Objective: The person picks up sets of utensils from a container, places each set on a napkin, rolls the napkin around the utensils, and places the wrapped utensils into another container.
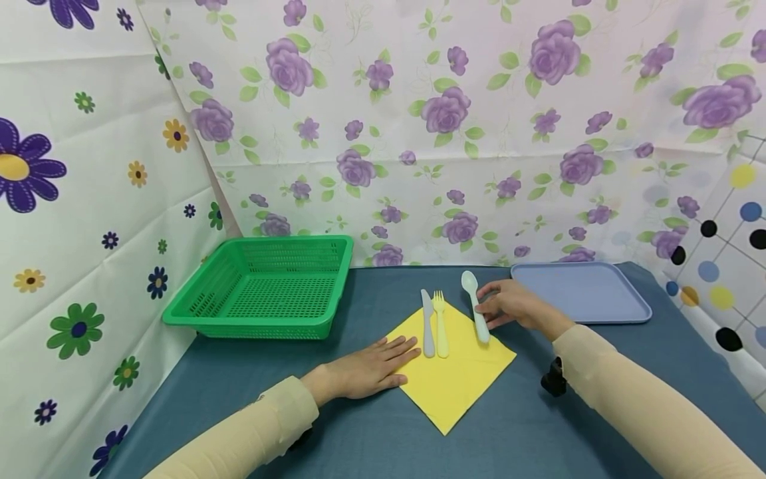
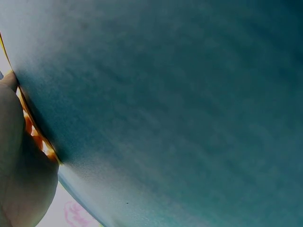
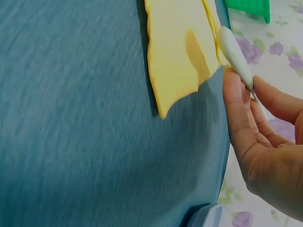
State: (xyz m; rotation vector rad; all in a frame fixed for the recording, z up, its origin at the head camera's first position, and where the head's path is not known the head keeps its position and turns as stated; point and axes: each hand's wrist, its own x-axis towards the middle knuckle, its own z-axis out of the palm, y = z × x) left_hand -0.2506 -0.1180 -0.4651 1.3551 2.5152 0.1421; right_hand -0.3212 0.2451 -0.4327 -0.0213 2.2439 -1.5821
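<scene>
A yellow napkin (image 1: 461, 386) lies cornerwise on the table. My left hand (image 1: 371, 371) rests flat on its left corner, fingers straight; in the left wrist view only part of that hand (image 2: 23, 175) shows at the edge. On the napkin, a grey-blue knife (image 1: 427, 326) and a pale yellow fork (image 1: 441, 329) lie side by side. To their right, my right hand (image 1: 511, 305) pinches a pale mint spoon (image 1: 481, 327) by its handle, bowl end pointing away. The right wrist view shows thumb and fingers of the hand (image 3: 265, 146) around the spoon (image 3: 234, 54), over the napkin's edge.
A green plastic basket (image 1: 257, 322) stands at the back left. At the back right lies a light blue tray (image 1: 580, 293), just beyond my right forearm. Flowered cloth (image 1: 371, 133) hangs behind the dark blue table (image 1: 359, 439).
</scene>
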